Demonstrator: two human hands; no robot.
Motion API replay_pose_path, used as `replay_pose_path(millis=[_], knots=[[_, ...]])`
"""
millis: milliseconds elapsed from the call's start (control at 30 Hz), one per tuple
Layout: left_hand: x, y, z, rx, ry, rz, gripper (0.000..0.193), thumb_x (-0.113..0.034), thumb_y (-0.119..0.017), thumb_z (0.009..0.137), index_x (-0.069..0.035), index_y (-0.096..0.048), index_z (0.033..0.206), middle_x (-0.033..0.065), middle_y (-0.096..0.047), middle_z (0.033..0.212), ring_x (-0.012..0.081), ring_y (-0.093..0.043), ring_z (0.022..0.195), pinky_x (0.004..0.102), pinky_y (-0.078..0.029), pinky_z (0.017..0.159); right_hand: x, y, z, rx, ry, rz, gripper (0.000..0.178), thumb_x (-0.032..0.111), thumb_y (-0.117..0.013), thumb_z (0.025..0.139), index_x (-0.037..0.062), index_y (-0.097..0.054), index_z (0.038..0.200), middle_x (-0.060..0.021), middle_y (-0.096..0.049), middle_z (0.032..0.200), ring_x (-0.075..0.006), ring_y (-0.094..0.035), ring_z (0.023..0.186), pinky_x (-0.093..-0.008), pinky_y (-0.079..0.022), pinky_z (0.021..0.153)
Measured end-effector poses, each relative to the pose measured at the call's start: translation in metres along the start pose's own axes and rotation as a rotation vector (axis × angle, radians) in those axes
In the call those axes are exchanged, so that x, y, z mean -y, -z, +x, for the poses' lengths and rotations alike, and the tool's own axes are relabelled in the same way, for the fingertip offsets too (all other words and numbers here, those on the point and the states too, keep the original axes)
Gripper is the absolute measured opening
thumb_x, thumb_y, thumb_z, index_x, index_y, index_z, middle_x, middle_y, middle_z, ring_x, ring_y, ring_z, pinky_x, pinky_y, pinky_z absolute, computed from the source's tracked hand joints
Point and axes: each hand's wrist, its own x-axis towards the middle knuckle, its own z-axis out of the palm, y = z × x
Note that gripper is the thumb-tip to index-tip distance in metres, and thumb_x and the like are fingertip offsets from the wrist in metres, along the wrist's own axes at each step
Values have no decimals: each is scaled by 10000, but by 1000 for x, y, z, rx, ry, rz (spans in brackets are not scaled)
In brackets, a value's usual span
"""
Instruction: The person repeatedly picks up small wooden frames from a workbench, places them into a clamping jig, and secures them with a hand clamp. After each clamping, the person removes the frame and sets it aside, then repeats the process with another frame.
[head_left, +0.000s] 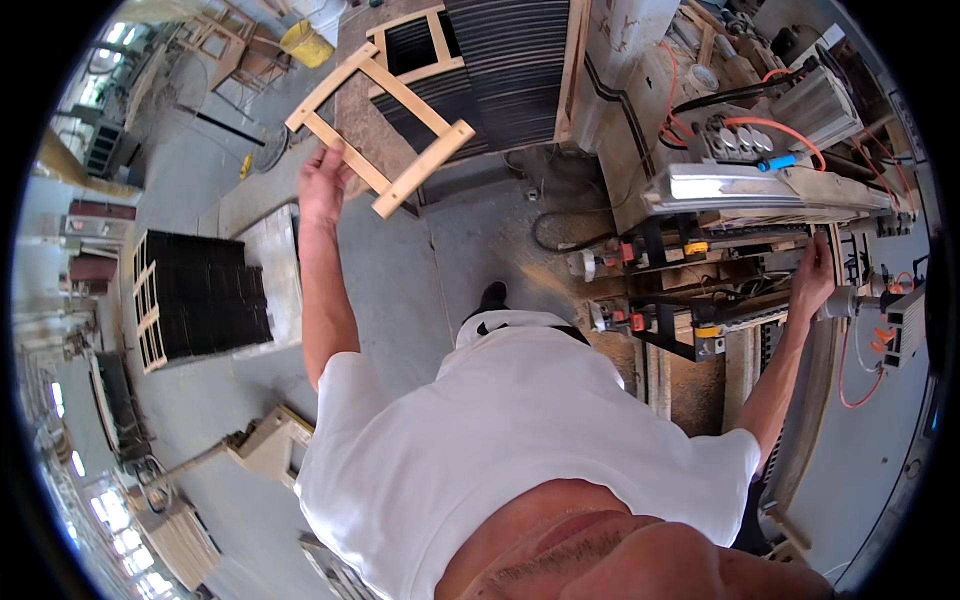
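Observation:
My left hand (323,187) is raised and closed on one side rail of a pale wooden frame (403,92), made of two rails joined by two slightly curved end pieces. The frame hangs tilted in the air, in front of a stack of similar frames with black panels. Out to the right, my right hand (813,277) reaches into the long clamping machine (760,190), below its silver beam. Its fingers look closed at the end of the machine's rails, beside a narrow light strip. What they grip is too small to make out.
Black-sided stacked frames (205,300) stand on a pallet at the left. A yellow bucket (306,44) is at the far left. Orange air hoses (780,125) and a blue-handled tool (776,163) lie over the machine. Sawdust (545,285) covers the floor beside it.

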Motion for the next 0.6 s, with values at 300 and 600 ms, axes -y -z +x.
replay_pose_path(millis=[300,600], knots=[[2,16,240,126,70,116,338,-174,-631,909,40,-584,1166,93,-662,1019,182,-654,884,306,-540,776,123,-46,-197,275,-220,328,171,41,-628,878,-26,-663,1032,-92,-690,938,-128,-609,871,-267,-490,788],[17,-56,243,78,-364,1083,497,-376,-707,792,24,-654,1083,219,-676,973,360,-653,932,395,-493,860,146,-90,-321,626,-496,172,210,113,-635,851,-2,-665,1024,-128,-700,869,-191,-676,818,-295,-515,720]])
